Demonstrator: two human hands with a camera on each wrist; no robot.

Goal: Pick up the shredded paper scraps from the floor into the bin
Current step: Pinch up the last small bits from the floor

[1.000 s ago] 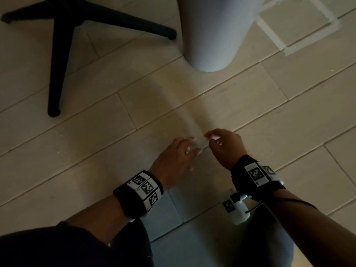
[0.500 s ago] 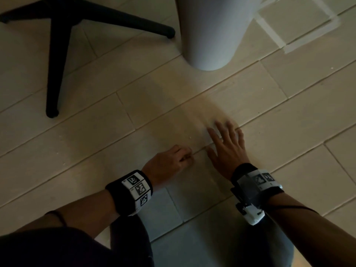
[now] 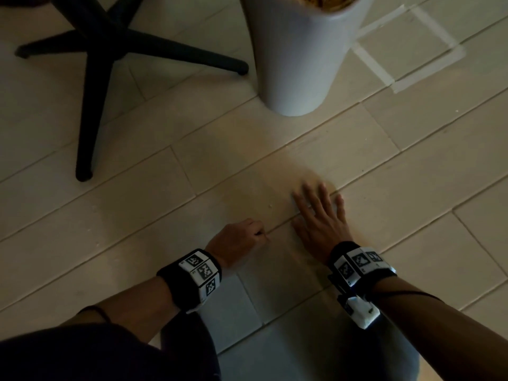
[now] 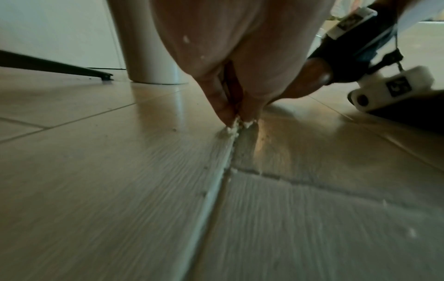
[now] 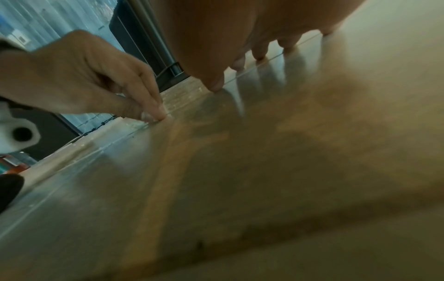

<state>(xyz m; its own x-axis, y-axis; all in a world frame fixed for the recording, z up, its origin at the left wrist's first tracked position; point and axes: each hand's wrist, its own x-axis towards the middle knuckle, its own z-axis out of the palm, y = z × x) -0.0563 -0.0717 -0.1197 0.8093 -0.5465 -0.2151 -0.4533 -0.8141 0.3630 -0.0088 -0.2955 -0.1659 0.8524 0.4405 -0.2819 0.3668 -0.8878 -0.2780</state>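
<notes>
My left hand is curled low on the pale plank floor and pinches a few tiny white paper scraps at a seam between planks. Thumb and forefinger tips meet on the scraps in the left wrist view. My right hand lies flat on the floor just right of it, fingers straight and spread, holding nothing. The white bin stands upright beyond both hands, with shredded paper showing at its rim. One small speck lies between the hands and the bin.
A black chair base spreads its legs at the far left, one foot close to the bin. Pale tape lines mark the floor to the right of the bin. More white crumbs sit along the seam nearer to me.
One second ago both hands pinched together above the floor. The right hand has since opened and gone flat on the planks; the left has drawn back a little and curled down to the seam.
</notes>
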